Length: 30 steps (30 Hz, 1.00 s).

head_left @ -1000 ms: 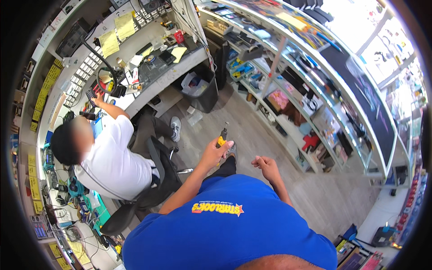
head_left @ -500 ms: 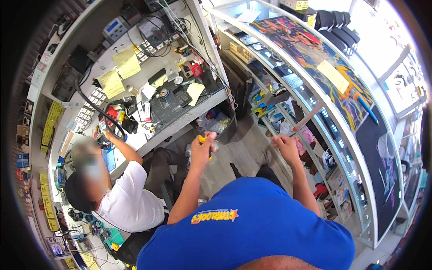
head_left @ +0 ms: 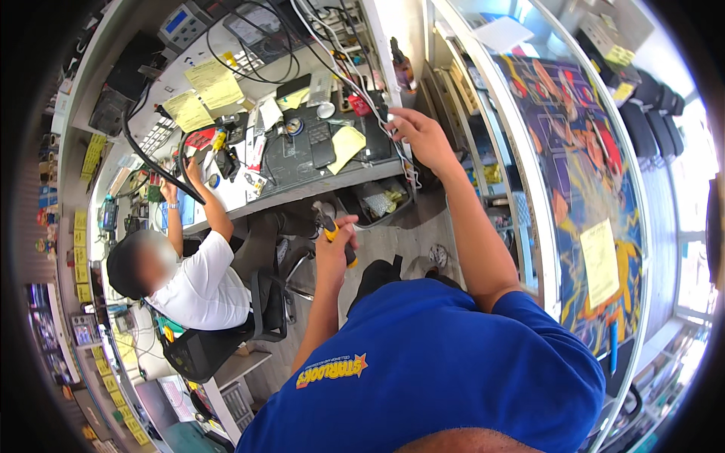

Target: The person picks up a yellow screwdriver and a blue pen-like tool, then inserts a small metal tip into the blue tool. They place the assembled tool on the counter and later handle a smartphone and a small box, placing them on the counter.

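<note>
My left hand (head_left: 332, 253) is closed around the yellow and black handle of a hammer (head_left: 329, 223), held upright in front of me with its metal head above my fist. My right arm stretches forward to the end of the workbench. There my right hand (head_left: 424, 140) has its fingers extended and apart beside white cables (head_left: 372, 102) that hang down the bench's end panel. A fingertip overlaps the cables; whether it touches them is unclear.
A seated person (head_left: 200, 279) in a white shirt works at the bench on the left. Tools, yellow papers (head_left: 347, 149) and a red object (head_left: 359, 104) lie on the workbench (head_left: 291, 177). Underneath is a dark bin (head_left: 375, 204). A glass display counter (head_left: 555, 249) stands on the right.
I have turned and come nearer the bench's end. My right hand has moved forward and left toward the cables, its fingers straightening. My left hand still holds the hammer.
</note>
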Motion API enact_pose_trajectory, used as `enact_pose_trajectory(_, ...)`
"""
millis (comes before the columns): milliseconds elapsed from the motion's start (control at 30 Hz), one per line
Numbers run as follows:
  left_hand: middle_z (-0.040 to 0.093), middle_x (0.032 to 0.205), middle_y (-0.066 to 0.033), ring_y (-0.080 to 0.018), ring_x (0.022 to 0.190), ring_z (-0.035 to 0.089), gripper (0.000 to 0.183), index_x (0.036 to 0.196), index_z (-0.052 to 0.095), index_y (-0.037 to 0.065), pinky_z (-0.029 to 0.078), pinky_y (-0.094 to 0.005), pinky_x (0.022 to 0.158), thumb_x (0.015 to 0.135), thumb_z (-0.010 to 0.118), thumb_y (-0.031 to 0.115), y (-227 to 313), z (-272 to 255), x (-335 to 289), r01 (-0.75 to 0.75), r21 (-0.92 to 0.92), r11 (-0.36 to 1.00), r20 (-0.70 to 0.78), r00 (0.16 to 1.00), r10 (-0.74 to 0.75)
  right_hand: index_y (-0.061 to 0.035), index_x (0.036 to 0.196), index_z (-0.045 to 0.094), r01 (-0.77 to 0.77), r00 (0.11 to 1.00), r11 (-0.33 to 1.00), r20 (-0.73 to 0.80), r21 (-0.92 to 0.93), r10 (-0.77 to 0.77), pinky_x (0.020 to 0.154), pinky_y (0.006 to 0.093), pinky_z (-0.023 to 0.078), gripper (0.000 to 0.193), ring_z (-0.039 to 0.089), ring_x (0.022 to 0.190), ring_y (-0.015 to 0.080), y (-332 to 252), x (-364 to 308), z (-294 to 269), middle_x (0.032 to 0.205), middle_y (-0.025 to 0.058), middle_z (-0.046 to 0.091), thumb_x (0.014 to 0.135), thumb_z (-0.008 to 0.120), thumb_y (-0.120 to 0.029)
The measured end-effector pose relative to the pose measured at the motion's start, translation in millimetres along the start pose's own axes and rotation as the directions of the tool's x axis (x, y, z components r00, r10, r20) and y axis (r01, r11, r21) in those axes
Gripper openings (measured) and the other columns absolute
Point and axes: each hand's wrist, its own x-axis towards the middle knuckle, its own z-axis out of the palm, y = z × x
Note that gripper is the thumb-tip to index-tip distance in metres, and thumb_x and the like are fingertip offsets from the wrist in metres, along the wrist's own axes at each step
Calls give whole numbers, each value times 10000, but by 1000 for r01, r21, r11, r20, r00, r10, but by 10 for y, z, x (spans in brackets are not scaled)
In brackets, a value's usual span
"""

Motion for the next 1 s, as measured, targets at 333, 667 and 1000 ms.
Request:
enact_pose_trajectory(333, 632, 851, -2, -82, 687, 584, 281, 1192, 725, 10, 472, -254, 643, 988, 647, 188, -456, -307, -82, 181, 5, 984, -78, 981, -180, -11, 1433, 610, 16, 995, 997, -95, -72, -23, 630, 303, 520, 431, 613, 616, 111, -232, 755, 620, 828, 54, 729, 1052, 599, -211)
enact_pose_trajectory(667, 611, 814, 38, -58, 661, 547, 240, 1145, 747, 41, 466, -244, 625, 997, 659, 209, -125, -768, 584, 79, 95, 992, 52, 995, -84, -26, 1223, 706, 68, 935, 912, -294, -404, -200, 647, 334, 513, 405, 616, 648, 130, -65, 671, 649, 779, 65, 699, 964, 761, -332)
enact_pose_trajectory(1000, 558, 707, 38, -67, 613, 518, 330, 1155, 748, 30, 418, -252, 571, 995, 700, 315, 781, -437, 1002, -203, 64, 977, 266, 947, 179, -26, 1126, 708, 154, 985, 806, 20, -571, -174, 616, 371, 476, 325, 563, 610, 196, -683, 902, 999, 690, 132, 623, 1015, 674, -330)
